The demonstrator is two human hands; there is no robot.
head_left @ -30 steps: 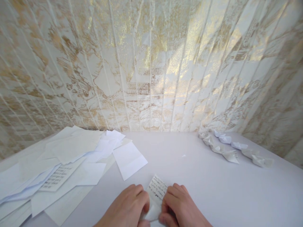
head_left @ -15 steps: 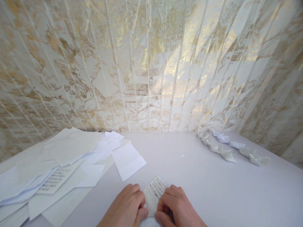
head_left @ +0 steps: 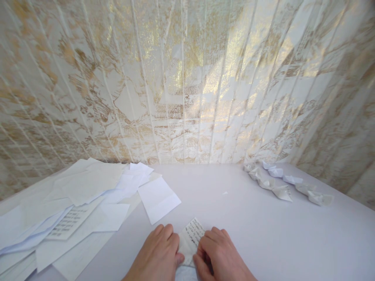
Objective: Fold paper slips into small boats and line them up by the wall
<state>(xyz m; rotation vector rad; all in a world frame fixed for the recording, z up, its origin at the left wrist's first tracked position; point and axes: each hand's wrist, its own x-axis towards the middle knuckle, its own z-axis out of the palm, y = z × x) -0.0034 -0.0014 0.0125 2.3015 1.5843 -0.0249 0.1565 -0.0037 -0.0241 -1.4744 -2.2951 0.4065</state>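
Observation:
Between my hands, at the front of the white table, lies a small folded piece of paper (head_left: 191, 237) with lines of handwriting on it, its pointed corner facing away from me. My left hand (head_left: 161, 249) is closed on the paper's left edge, thumb pressed near the lower part. Curled around the right edge, my right hand (head_left: 218, 253) pinches the paper between thumb and fingers. The sheet's lower end runs out of view at the bottom.
Loose paper sheets (head_left: 88, 183) lie in a spread pile on the left, with one white sheet (head_left: 159, 200) nearest the middle. Two rows of folded paper boats (head_left: 281, 192) stand at the back right. A tiny paper scrap (head_left: 225, 192) lies mid-table. Patterned wallpaper (head_left: 187, 97) rises behind.
My left hand has shifted slightly, its thumb moving inward and up over the paper's lower part. My right hand has barely moved, and the paper stays in place.

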